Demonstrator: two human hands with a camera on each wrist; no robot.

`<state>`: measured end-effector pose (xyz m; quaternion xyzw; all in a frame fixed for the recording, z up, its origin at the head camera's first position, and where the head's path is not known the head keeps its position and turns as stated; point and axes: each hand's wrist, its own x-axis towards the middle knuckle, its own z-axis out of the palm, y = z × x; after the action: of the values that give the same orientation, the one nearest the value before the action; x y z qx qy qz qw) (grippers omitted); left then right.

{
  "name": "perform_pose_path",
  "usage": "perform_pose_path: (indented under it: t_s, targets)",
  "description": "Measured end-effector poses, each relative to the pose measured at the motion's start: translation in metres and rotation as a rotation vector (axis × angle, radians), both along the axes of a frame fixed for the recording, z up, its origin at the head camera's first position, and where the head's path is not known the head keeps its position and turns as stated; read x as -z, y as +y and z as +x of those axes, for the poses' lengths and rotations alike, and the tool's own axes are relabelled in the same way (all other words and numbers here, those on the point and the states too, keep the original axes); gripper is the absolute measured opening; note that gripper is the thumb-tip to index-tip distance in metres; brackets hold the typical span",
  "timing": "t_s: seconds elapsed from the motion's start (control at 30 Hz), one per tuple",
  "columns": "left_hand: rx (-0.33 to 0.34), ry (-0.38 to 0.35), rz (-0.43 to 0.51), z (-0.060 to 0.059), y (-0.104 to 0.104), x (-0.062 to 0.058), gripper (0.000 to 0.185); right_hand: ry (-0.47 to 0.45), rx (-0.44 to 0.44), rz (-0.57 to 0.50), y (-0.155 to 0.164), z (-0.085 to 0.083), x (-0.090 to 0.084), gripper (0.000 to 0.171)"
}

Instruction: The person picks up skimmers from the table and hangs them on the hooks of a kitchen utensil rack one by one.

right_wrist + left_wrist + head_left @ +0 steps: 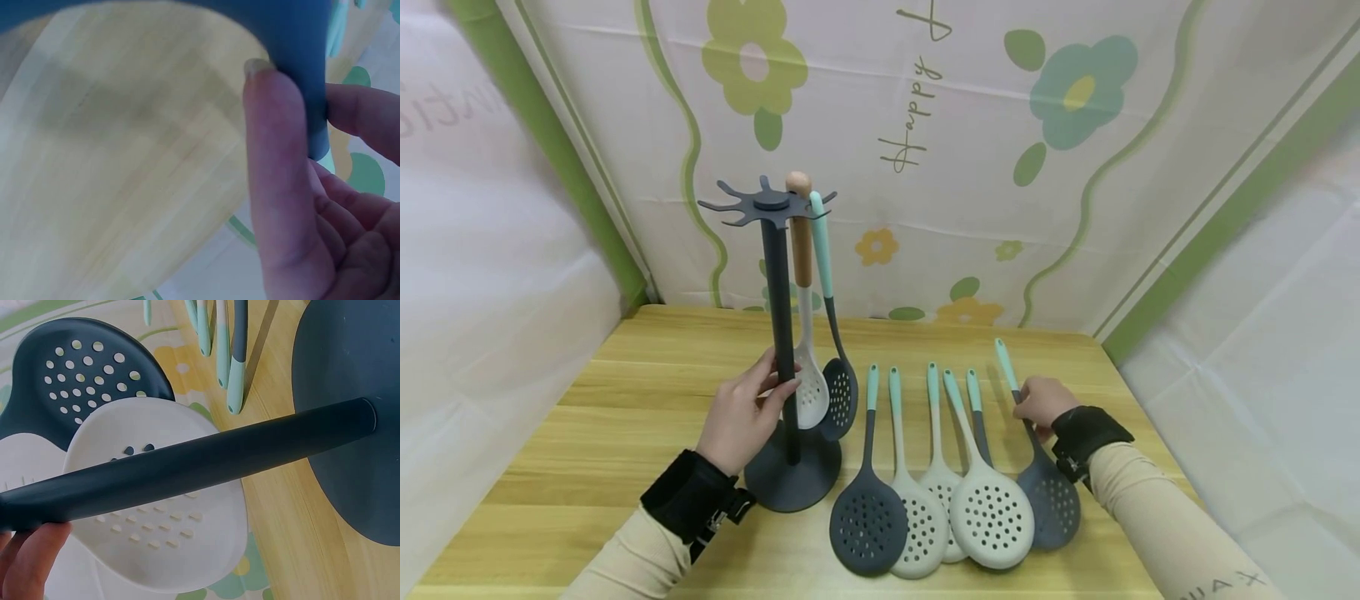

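Head view: left hand (741, 417) wraps fingers round the dark pole of the utensil stand (781, 333), about halfway up. The stand sits upright on the wooden table (625, 392), its round base just below and right of that hand. Two skimmers hang from the top hooks, right beside the left hand's fingertips: a white skimmer (808, 392) with a wooden handle and a dark skimmer (841, 400) with a mint handle, the dark one overlapping the white one's edge.

Right hand (1041, 400) is curled over the handle of a dark skimmer lying on the table (1048, 500), the outermost of a row. To the left of that hand, between the two hands, four more lie flat, handles pointing away from the person, heads overlapping: dark (868, 521), white (920, 525), white (943, 483), white (991, 512). A fifth handle, mint over dark, shows among them; its head is hidden.

Left wrist view: stand pole (200, 465) runs across the frame, fingertips (31, 556) touching it at lower left. White skimmer head (169, 550) right behind the pole, dark skimmer head (81, 369) above it. Stand base (356, 425) at right.

Right wrist view: blurry. Thumb (275, 156) and fingers pinch a dark handle (300, 56); table (125, 156) behind.
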<state>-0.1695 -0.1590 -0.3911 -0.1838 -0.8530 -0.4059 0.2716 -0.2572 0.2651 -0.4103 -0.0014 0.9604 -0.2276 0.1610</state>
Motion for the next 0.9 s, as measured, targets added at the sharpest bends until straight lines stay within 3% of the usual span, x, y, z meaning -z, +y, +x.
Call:
perform_pose_path:
  t_s: [0.27,0.5,0.9]
  targets:
    - [0.001,0.01,0.002,0.0,0.0,0.001,0.04,0.056,-0.013,0.004,0.001,0.002,-0.011,0.041]
    - [0.0,0.0,0.006,0.0,0.0,0.001,0.041,0.093,0.014,-0.036,0.004,-0.001,-0.013,0.043]
    - [0.008,-0.009,0.008,0.0,0.0,-0.001,0.042,0.151,-0.012,-0.013,-0.002,-0.003,-0.017,0.041]
